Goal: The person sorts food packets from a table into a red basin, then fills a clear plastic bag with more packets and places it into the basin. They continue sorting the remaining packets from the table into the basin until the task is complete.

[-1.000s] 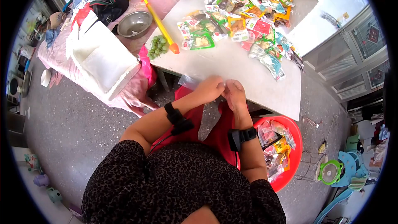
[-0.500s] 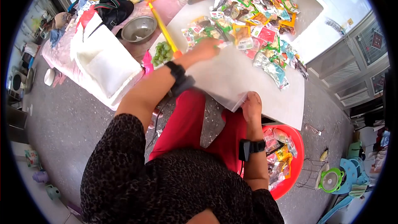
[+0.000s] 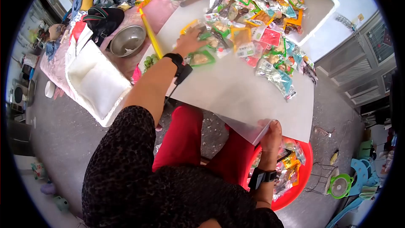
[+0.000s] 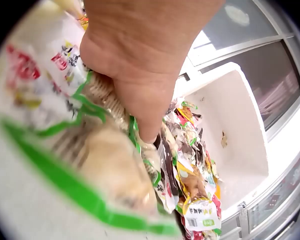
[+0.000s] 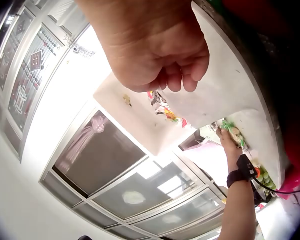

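Note:
Left hand reaches over the left end of the packet pile, its fingers resting on snack packets. In the left wrist view the hand lies against green-edged packets, its fingertips partly hidden. By the table's front edge, the right hand pinches the corner of a clear plastic bag, which stretches flat toward the left. The right wrist view shows that hand with its fingers curled in; the bag is hard to make out there.
A white foam box with packets stands at the table's back right. A red tub of packets is on the floor at right. Grapes, a yellow stick, a metal bowl and another foam box are at left.
The left hand has moved from beside the right hand up and left onto the packets. The right hand has shifted right and nearer the body, with the bag spread out from it.

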Demonstrator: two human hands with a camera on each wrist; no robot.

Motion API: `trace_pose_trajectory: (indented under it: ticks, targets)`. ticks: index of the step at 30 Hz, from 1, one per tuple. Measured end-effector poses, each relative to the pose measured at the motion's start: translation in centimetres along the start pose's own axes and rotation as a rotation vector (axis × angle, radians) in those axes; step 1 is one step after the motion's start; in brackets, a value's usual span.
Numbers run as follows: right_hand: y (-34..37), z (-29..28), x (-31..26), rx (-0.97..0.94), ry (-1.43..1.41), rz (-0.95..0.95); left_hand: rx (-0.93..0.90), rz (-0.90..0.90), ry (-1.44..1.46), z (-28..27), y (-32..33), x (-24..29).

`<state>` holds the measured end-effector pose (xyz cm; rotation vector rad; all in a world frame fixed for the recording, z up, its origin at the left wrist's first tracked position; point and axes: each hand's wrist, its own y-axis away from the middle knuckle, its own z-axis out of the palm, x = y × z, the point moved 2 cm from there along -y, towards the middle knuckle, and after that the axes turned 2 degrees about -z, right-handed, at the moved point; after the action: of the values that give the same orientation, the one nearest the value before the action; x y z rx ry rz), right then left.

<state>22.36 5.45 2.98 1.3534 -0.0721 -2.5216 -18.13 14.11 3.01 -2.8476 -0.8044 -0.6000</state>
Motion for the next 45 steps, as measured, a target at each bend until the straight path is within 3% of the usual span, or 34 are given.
trace_pose_trajectory:
  ticks: [8,20,23,27,28,31,34,37,42,45]
  targets:
    - [-0.1,-0.1,0.4,-0.092,-0.087,-0.039,0.138,-0.095,0.09,2.5,5.3,4.6]
    - [2.1,-0.1,-2.4,-0.12,-0.004,-0.096,0.014,-0.278,0.252,4.1,11.3,11.6]
    - [2.3,1.1,-3.2,-0.133,-0.022,-0.149,-0.173,-0.256,0.501,2.2,12.4,12.4]
    - [2.8,3.2,-4.5,-0.138,0.046,-0.152,-0.26,-0.063,0.559,2.4,11.4,11.0]
    - [2.8,3.6,-4.6,-0.17,0.053,-0.173,-0.039,-0.17,0.424,1.7,12.4,11.1]
    - [2.9,4.9,-4.3,-0.204,0.042,-0.152,0.289,0.214,0.327,0.4,15.3,10.4]
    - [2.7,6.2,-3.1,-0.398,-0.016,-0.115,0.547,0.437,0.273,-2.9,19.5,9.7]
    - [2.7,8.1,-1.5,-0.437,0.025,-0.094,-0.285,0.367,0.892,-6.4,22.6,10.4]
    - [2.8,10.9,-0.3,-0.459,0.128,-0.068,-0.238,0.473,0.986,-3.9,25.1,9.8]
    - [3.0,11.4,-0.1,-0.508,0.12,-0.071,0.023,0.612,0.754,-5.7,26.1,10.3]
